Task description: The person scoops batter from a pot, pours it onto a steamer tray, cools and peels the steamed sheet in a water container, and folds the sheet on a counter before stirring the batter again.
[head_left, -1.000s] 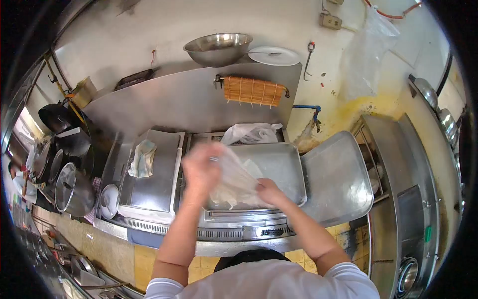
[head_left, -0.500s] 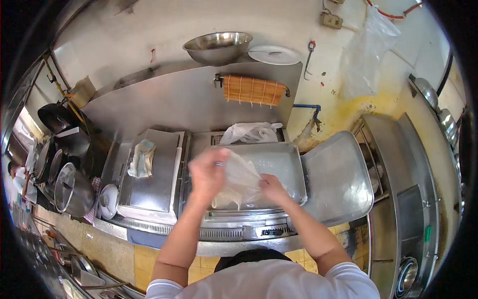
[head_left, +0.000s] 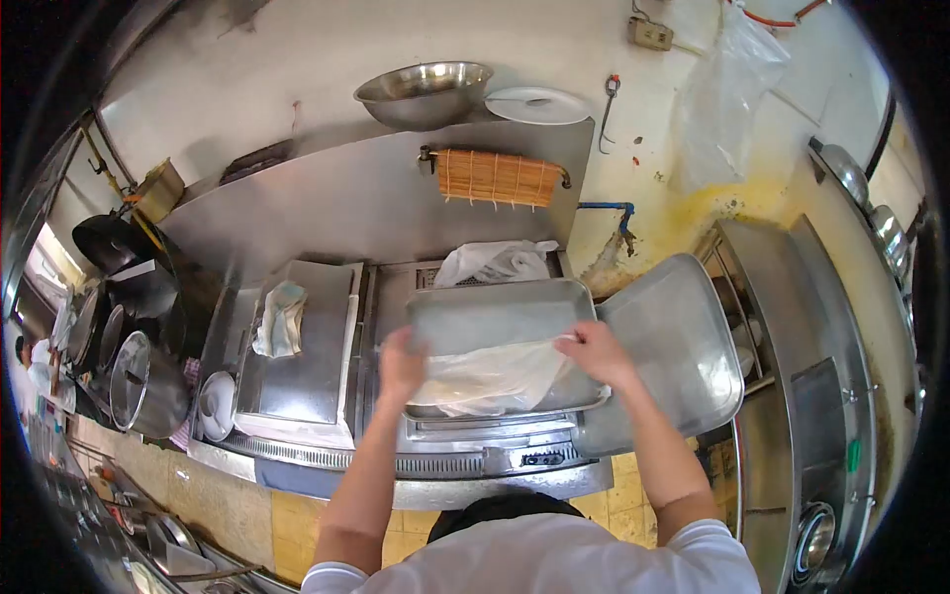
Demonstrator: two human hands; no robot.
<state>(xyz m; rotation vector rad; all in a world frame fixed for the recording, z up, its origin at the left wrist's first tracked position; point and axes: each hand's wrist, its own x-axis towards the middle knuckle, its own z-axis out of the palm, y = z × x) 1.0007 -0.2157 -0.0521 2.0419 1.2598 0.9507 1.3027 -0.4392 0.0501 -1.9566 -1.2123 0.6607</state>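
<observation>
A thin translucent plastic bag (head_left: 495,378) is stretched across the front part of a shallow metal tray (head_left: 475,309). At the tray's right side my right hand (head_left: 602,354) pinches the bag's upper right corner. My left hand (head_left: 402,366), slightly blurred, is closed at the bag's left end, by the tray's left rim. The bag's edge runs nearly level between both hands. Through and under the film something pale shows, but I cannot make out what it is. A second large metal tray (head_left: 673,346) leans to the right of the first one.
Crumpled white plastic (head_left: 495,262) lies behind the tray. A folded cloth (head_left: 282,317) rests on the metal cover at left, near a white lid (head_left: 216,404). A bamboo mat (head_left: 497,178) hangs on the back panel, below a steel bowl (head_left: 424,97). Pots (head_left: 148,384) stand far left.
My hands have moved apart and the bag, bunched and raised before, is now spread flat and wide over the tray. My left hand went left and down; my right hand went right.
</observation>
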